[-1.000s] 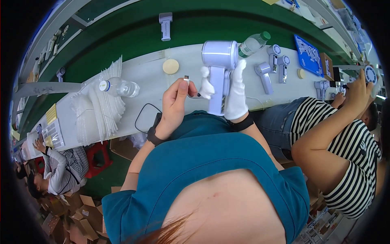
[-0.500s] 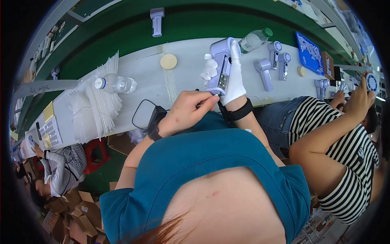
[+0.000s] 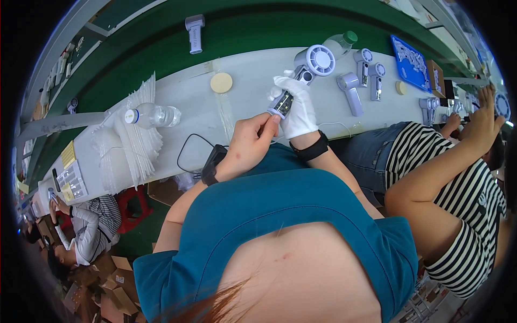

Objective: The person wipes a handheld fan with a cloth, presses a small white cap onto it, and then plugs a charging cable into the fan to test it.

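My right hand [image 3: 301, 110], in a white glove, grips a pale purple handheld fan [image 3: 320, 60] by its handle. The round grille of the fan faces up, and its open handle shows dark inner parts. My bare left hand [image 3: 249, 141] is closed, its thumb and finger pinched against the handle's bottom end. Whatever is between those fingers is hidden. Beyond the fan lies a clear bottle with a green cap [image 3: 341, 44]. To the right, another purple fan [image 3: 351, 92] lies on the white table [image 3: 188, 105].
Several more fans [image 3: 376, 81] and a blue tray of small parts [image 3: 410, 63] sit at the right. A round cream disc [image 3: 221, 83], a water bottle [image 3: 153, 115] and stacked clear sleeves [image 3: 126, 156] lie left. A co-worker in stripes [image 3: 431, 167] sits close on my right.
My right hand has turned the fan so its grille now faces up, its head tipping to the right. My left hand stays at the handle's bottom end, shifted slightly left.
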`<act>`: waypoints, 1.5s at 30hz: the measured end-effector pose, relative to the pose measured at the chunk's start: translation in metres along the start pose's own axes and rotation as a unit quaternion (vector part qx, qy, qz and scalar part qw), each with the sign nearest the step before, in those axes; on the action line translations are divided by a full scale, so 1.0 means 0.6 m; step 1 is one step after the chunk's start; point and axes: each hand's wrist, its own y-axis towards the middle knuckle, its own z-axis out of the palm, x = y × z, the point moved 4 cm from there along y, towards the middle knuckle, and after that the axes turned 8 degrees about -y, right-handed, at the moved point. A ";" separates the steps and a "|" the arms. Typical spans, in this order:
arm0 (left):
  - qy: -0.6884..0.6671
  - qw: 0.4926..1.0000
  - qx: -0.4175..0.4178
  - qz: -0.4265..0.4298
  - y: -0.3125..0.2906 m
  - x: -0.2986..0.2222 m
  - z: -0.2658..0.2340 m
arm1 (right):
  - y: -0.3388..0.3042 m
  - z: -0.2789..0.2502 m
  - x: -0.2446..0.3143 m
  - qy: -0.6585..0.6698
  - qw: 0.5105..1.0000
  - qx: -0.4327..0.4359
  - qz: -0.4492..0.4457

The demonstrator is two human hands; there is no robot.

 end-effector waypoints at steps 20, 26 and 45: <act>-0.052 0.997 -0.009 0.060 -0.011 0.012 0.000 | -0.021 0.018 -0.017 -0.052 0.998 0.032 -0.012; -0.022 0.991 -0.123 0.044 -0.009 0.020 -0.010 | 0.024 0.047 -0.059 0.027 0.984 0.085 0.156; 0.124 0.930 -0.162 0.307 -0.053 -0.025 -0.005 | 0.154 0.061 -0.083 -0.033 0.977 0.151 0.147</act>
